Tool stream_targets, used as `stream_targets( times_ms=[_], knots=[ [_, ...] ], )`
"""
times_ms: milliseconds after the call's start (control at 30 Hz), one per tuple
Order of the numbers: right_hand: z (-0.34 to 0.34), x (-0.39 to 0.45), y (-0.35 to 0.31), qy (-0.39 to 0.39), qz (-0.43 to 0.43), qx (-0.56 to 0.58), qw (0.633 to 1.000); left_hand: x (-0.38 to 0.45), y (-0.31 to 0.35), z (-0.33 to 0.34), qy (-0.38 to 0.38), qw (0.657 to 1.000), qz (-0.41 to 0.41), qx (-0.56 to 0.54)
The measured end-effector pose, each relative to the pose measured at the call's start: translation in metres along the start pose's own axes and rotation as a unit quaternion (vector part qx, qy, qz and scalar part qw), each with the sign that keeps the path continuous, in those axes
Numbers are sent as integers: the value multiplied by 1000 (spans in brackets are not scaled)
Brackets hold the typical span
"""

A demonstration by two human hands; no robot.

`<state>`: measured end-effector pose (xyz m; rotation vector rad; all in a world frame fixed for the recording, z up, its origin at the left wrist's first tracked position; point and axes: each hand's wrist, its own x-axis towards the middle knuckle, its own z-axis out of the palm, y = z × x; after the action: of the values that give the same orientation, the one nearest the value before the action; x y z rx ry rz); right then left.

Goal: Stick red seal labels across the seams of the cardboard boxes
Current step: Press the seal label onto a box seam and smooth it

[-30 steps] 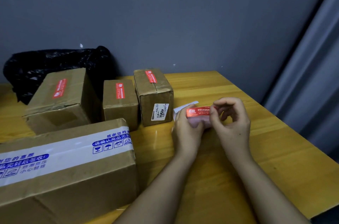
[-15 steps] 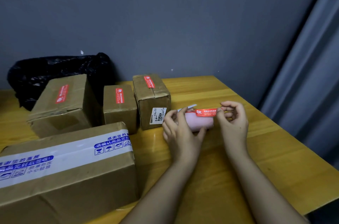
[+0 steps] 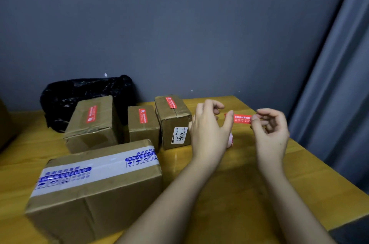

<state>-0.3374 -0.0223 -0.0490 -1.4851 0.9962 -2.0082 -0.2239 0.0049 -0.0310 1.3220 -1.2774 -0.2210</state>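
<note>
Two hands held a red label in the air above the worktop.

The right hand (image 3: 269,133) pinched one end of the red seal label (image 3: 242,118) with curled fingers (image 3: 254,117), and the left hand (image 3: 208,129) touched the other end with its thumb, its fingers loose. The label hung flat, just right of the tall box (image 3: 173,121). That box had a red sticker on top. Left of the tall box stood a small box (image 3: 142,123) and a wider box (image 3: 91,123), both with red stickers. In front of the tall box lay a big box (image 3: 95,189) with white tape and no red sticker. A pink roll (image 3: 230,140) peeked out beside the left hand.
</note>
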Motion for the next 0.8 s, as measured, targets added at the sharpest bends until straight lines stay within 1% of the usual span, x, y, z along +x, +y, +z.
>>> stream_targets(
  times_ms=[100, 233, 367, 433, 567, 733, 800],
  knots=[
    [1, -1, -20, 2, -12, 19, 1000, 2, 16, -12, -9, 1000, 0, -15],
    [6, 0, -43, 1, -21, 42, 999, 8, 30, -36, -14, 1000, 5, -1],
    [19, -3, -67, -16, -9, 87, 996, 15, 41, -73, -6, 999, -13, -39],
    [29, -7, -78, -40, -6, 89, 995, 16, 45, -95, -7, 1000, -9, -26],
    [52, -18, -98, -99, 17, 83, 991, 18, 45, -146, -21, 998, 4, 54],
    [83, -39, -116, -215, 44, 65, 974, 9, 31, -209, -38, 986, -13, 160],
    [95, -48, -116, -260, 42, 35, 964, 3, 21, -229, -41, 981, -21, 190]
  ],
)
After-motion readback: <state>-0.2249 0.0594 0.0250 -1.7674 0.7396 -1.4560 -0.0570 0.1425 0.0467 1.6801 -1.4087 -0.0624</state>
